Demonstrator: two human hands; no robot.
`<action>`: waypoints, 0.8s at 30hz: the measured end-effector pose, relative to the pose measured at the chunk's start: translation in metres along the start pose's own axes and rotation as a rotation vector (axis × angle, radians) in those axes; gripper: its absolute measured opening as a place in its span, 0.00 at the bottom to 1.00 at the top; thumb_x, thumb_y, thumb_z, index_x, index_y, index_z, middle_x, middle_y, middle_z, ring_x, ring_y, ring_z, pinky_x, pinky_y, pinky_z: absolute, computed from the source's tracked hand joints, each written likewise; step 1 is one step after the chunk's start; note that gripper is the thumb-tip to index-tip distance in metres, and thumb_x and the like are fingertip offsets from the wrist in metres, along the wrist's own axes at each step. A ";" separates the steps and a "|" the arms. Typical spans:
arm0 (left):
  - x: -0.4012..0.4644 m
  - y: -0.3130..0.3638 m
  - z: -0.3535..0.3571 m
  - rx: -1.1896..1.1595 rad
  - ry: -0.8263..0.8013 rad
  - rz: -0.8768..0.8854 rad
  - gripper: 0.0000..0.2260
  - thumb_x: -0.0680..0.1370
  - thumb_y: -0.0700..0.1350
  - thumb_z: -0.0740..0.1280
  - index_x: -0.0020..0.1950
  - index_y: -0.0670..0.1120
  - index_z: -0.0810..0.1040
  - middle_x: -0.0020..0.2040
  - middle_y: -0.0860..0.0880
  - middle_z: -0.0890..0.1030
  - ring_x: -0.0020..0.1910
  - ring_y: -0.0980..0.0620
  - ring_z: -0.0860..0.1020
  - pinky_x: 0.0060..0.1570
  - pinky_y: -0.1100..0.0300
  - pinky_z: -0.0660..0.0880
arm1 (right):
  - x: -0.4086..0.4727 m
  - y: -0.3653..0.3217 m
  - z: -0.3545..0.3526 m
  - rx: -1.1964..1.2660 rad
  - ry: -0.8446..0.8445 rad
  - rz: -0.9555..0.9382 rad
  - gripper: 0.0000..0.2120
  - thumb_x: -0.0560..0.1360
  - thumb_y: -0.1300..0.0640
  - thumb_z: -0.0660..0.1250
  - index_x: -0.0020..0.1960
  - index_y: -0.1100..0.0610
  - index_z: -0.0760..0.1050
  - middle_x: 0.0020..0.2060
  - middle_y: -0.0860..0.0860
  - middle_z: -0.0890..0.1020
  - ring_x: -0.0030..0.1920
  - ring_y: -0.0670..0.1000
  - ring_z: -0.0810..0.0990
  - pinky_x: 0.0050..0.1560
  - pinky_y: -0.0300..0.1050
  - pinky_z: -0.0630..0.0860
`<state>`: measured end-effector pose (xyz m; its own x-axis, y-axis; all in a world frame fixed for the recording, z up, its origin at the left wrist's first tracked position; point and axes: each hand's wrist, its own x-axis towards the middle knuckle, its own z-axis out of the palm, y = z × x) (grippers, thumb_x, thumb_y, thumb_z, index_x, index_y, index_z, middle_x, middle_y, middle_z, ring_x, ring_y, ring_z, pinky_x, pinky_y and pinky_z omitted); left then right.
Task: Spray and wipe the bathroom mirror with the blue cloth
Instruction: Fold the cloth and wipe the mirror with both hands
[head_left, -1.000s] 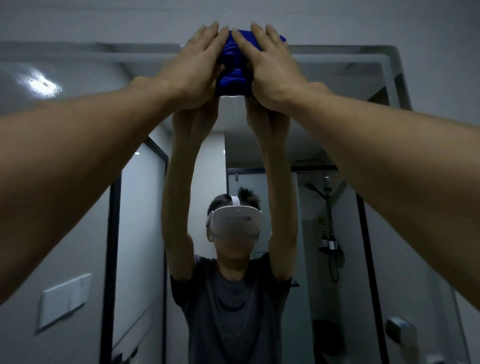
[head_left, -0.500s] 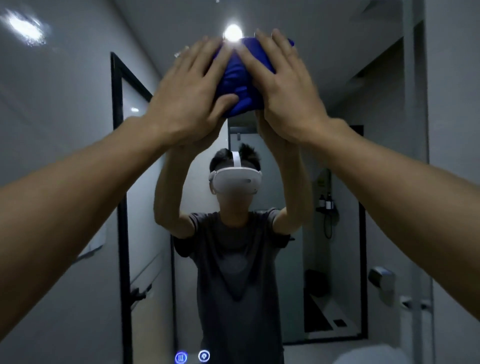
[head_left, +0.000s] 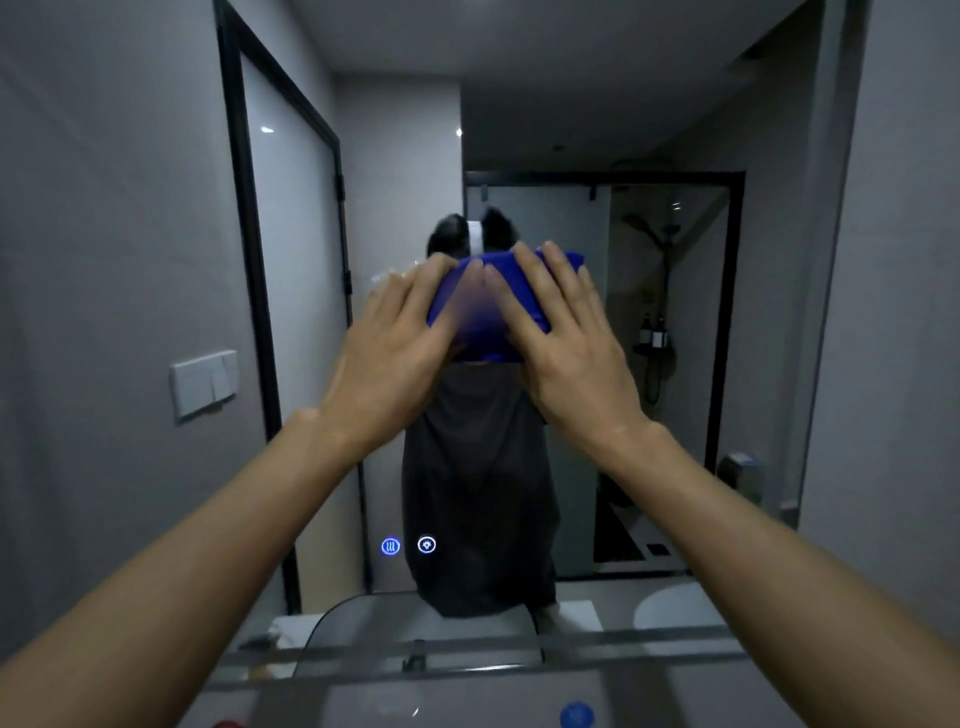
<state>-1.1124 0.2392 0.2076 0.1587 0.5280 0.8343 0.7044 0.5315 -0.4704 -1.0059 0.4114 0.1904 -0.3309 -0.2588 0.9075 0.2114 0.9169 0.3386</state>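
Observation:
The bathroom mirror (head_left: 649, 130) fills most of the view in front of me. A bunched blue cloth (head_left: 530, 283) is pressed flat against the glass at about mid-height, in the centre. My left hand (head_left: 395, 348) lies on the cloth's left side with fingers spread. My right hand (head_left: 566, 343) covers its right side in the same way. Both hands hold the cloth to the glass. The middle of the cloth is blurred. No spray bottle can be made out.
Two lit touch icons (head_left: 408, 545) glow low on the mirror. The mirror's bottom edge (head_left: 467, 660) runs across below, with a counter beneath. A blue round object (head_left: 576, 714) and a red one (head_left: 224, 724) sit at the bottom. The reflection shows a person, a door and a shower.
Both hands have slid the blue cloth down the glass, from the mirror's top edge to its middle. My view has dropped with them, so the mirror's bottom edge now shows.

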 end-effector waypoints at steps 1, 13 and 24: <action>-0.011 0.006 0.004 -0.005 0.003 0.002 0.29 0.78 0.40 0.66 0.77 0.37 0.61 0.71 0.33 0.70 0.67 0.34 0.70 0.68 0.44 0.67 | -0.012 -0.005 0.003 -0.003 -0.002 0.004 0.33 0.78 0.61 0.67 0.80 0.56 0.59 0.79 0.60 0.59 0.79 0.62 0.53 0.78 0.62 0.53; -0.143 0.085 0.037 -0.167 -0.130 -0.026 0.27 0.76 0.34 0.57 0.77 0.38 0.63 0.68 0.32 0.70 0.64 0.35 0.72 0.60 0.41 0.75 | -0.163 -0.063 0.025 0.075 -0.126 0.066 0.31 0.77 0.61 0.57 0.80 0.55 0.58 0.78 0.59 0.60 0.79 0.61 0.55 0.74 0.63 0.61; -0.258 0.155 0.070 -0.321 -0.108 -0.130 0.15 0.84 0.41 0.54 0.69 0.43 0.71 0.63 0.42 0.72 0.56 0.44 0.74 0.51 0.48 0.80 | -0.295 -0.107 0.052 0.075 -0.249 0.032 0.31 0.78 0.57 0.59 0.80 0.53 0.58 0.76 0.56 0.65 0.78 0.58 0.60 0.75 0.60 0.59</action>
<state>-1.0920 0.2314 -0.1012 -0.0080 0.5457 0.8380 0.8978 0.3729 -0.2343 -0.9788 0.4058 -0.1268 -0.5430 -0.1555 0.8252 0.1594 0.9457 0.2831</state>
